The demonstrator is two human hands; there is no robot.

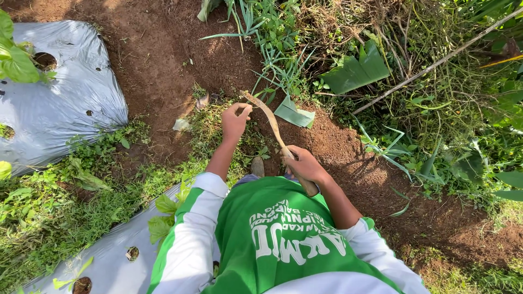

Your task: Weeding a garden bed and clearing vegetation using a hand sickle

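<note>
Right hand point(304, 163) grips a curved sickle's point(271, 120) handle; left hand point(235, 121) pinches its tip. Silver mulch sheet point(65, 98) holes hold seedlings point(16, 60).

Place: outdoor vegetable plot on a farm | Ground: bare reddish-brown soil point(158, 60) | Beds: raised rows under silver plastic mulch point(65, 98) with punched planting holes point(44, 60), seedlings point(163, 215) growing from them | Edges: weeds, grass, tangled undergrowth point(436, 109)
</note>
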